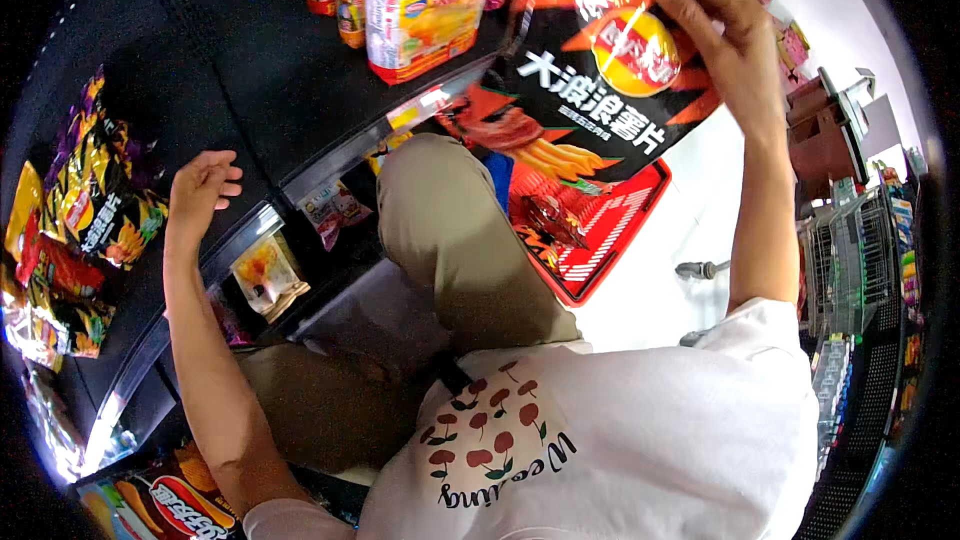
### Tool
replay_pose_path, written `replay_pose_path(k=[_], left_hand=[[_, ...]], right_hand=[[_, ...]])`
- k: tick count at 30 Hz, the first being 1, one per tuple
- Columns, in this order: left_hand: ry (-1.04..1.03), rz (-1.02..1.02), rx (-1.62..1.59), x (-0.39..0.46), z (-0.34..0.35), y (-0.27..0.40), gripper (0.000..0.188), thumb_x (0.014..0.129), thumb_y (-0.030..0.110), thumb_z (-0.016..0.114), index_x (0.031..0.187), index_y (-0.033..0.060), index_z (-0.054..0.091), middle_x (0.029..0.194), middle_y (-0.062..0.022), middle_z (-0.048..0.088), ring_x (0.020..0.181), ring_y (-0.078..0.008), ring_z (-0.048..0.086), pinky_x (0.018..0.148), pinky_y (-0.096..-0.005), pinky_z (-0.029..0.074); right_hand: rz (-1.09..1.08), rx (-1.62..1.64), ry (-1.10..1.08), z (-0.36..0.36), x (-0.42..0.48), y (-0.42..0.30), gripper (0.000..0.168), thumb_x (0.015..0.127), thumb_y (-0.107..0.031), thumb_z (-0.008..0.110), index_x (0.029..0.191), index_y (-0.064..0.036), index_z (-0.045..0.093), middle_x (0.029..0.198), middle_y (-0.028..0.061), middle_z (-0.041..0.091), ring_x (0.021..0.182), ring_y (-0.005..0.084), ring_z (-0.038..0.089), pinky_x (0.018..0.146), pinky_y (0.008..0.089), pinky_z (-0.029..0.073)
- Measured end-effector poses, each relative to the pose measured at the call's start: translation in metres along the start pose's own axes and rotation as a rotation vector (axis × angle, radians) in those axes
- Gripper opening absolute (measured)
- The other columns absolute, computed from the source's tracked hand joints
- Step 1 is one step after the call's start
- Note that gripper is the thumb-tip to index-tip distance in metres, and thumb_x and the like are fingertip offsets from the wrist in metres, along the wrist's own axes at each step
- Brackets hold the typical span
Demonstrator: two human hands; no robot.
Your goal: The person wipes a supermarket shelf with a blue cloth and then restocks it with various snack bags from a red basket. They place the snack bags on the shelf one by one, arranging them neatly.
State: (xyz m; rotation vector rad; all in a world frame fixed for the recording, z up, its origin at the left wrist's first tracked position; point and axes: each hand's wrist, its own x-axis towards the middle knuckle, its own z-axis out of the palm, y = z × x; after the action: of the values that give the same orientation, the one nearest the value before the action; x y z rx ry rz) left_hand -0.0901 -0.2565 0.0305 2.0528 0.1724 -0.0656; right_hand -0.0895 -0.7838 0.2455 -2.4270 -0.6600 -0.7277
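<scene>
My right hand (724, 37) pinches the upper edge of a large black and orange bag of potato chips (592, 90), which hangs in front of me over a red plastic basket (600, 255). Dark red snack packs (551, 217) lie in that basket. My left hand (202, 191) is over the black shelf (255, 90), its fingers loosely curled and apart, with nothing in them. Left of it, black and yellow chip bags (105, 202) stand beside red ones. A clear bundle of packaged snacks (424, 11) stands on the shelf at the top.
Below the shelf's edge, a lower shelf holds a pink snack pack (336, 214) and a pack with a clear front (268, 274). My raised knee (450, 217) is against the shelving. A wire rack (844, 262) and more shelves stand at the right. A large snack bag (172, 502) is at the lower left.
</scene>
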Motion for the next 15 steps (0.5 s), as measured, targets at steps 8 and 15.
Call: replay_pose_path(k=[8,15], left_hand=[[0.055,0.165,-0.043,-0.005,-0.001,-0.001,0.027,0.102,0.012,0.047,0.123,0.0057,0.062,0.1,-0.002,0.068,0.078,-0.0068,0.063,0.065,-0.0207,0.049],[0.158,0.14,-0.091,0.001,0.001,0.01,0.024,0.102,0.012,0.048,0.119,0.0058,0.064,0.096,-0.0018,0.069,0.076,-0.0062,0.063,0.065,-0.0201,0.048]], right_hand=[[0.246,-0.237,-0.128,0.053,-0.129,0.152,0.008,0.087,-0.011,0.063,0.091,-0.005,0.066,0.089,0.0138,0.06,0.081,0.0331,0.062,0.07,0.0396,0.05],[0.392,-0.445,-0.177,0.142,-0.247,0.281,0.01,0.087,-0.018,0.06,0.085,-0.008,0.062,0.087,0.0147,0.059,0.082,0.0365,0.063,0.066,0.0471,0.051]])
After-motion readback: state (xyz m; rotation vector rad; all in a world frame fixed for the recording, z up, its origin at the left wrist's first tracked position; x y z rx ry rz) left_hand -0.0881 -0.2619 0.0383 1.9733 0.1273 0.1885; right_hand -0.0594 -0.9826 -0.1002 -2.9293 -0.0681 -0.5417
